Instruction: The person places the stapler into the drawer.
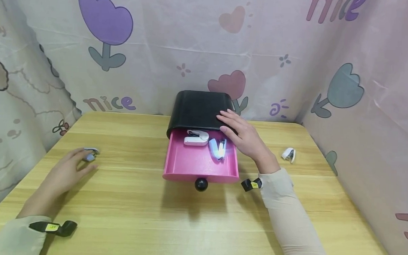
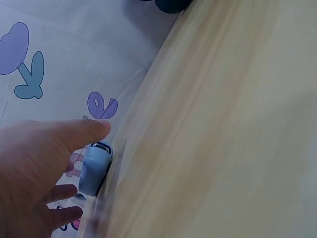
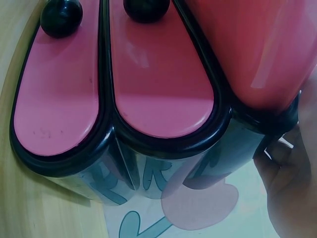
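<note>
A small light-blue stapler (image 1: 89, 157) lies on the table at the left. My left hand (image 1: 65, 170) is right at it, fingers over its far side and thumb stretched out apart from it. In the left wrist view the stapler (image 2: 95, 169) shows between thumb and fingers, with a gap at the thumb. My right hand (image 1: 245, 138) rests with extended fingers on the top right edge of a black cabinet (image 1: 201, 108). Its top pink drawer (image 1: 185, 165) is pulled out. Inside are a white stapler (image 1: 195, 138) and a blue stapler (image 1: 218, 149).
Another white stapler (image 1: 289, 154) lies on the wooden table (image 1: 126, 215), right of the cabinet. A black knob (image 1: 201, 184) sticks out from the open drawer. Below it, two lower pink drawers (image 3: 163, 94) are closed. A patterned cloth (image 1: 159, 66) hangs behind the table and at both sides.
</note>
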`<state>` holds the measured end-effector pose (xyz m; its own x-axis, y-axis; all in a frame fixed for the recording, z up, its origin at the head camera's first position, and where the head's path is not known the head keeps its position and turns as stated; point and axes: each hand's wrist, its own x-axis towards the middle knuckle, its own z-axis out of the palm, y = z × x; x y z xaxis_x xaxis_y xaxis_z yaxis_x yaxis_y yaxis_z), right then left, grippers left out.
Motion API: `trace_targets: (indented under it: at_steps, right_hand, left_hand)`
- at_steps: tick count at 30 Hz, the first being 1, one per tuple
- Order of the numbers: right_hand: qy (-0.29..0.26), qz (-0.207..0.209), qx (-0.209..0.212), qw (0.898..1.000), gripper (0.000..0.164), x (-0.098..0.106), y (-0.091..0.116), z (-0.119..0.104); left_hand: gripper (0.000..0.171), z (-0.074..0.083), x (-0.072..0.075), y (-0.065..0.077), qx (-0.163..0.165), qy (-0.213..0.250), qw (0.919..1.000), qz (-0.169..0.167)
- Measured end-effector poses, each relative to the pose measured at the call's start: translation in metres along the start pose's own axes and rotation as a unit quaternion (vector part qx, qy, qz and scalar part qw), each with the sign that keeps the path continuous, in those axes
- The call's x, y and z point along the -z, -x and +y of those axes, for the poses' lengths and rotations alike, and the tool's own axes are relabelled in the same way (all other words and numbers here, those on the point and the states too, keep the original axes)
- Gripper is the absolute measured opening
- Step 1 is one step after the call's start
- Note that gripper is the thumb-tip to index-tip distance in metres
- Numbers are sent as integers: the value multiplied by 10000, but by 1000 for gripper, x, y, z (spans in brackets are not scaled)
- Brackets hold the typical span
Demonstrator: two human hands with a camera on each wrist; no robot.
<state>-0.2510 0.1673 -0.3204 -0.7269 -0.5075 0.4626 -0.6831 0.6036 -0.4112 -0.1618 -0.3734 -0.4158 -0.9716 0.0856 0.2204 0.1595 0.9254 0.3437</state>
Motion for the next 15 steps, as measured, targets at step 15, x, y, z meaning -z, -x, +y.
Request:
trace_targets:
  at_steps: [15]
  right_hand:
    - [-53, -12, -50, 10000, 49, 0, 0, -2]
  left_hand:
    - [68, -22, 9, -13, -306, 472, 9979, -319]
